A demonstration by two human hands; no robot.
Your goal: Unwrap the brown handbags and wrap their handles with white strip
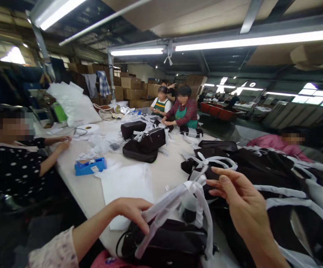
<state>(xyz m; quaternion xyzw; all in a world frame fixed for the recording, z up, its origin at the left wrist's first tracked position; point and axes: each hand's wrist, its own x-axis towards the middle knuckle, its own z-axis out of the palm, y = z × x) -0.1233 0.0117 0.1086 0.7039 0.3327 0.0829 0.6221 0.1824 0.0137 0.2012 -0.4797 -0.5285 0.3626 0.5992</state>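
A black handbag (164,242) lies at the near table edge in front of me, its handles wrapped in white protective paper (178,203). My left hand (132,212) pinches the lower end of the white wrapped strap. My right hand (242,204) is raised beside the knotted top of the wrap, fingers spread and curved, its fingertips at the knot. A large heap of black bags with white-wrapped handles (275,178) lies to the right, just behind my right hand.
A long white table (161,169) carries more black bags (144,143), white sheets (128,184), a blue box (90,166) and a tape roll (87,129). One person sits at the left (13,156), two at the far end (185,109), another at the right (286,143).
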